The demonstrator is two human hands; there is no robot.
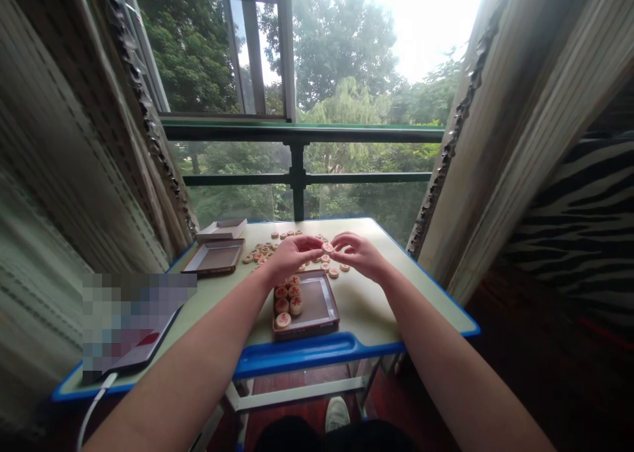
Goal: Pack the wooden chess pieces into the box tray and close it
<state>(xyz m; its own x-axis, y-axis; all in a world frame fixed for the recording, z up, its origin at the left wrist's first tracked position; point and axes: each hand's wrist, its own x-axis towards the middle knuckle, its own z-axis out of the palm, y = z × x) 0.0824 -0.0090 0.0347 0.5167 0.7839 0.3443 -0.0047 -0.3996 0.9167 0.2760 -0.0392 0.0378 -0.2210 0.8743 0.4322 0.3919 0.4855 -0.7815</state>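
My left hand (292, 252) and my right hand (359, 254) meet over the far middle of a small desk (376, 306). Both pinch one round wooden chess piece (327, 247) with a red mark between their fingertips. Below them lies a shallow brown tray (321, 303) with several round pieces (287, 300) stacked along its left side. More loose pieces (262, 250) lie scattered on the desk behind and under my hands.
A second brown tray (215, 258) and a pale box lid (222, 229) sit at the desk's far left. A dark phone or tablet with a white cable (96, 399) lies at the near left corner. A blue groove (302, 349) runs along the front edge. Curtains and a window railing enclose the desk.
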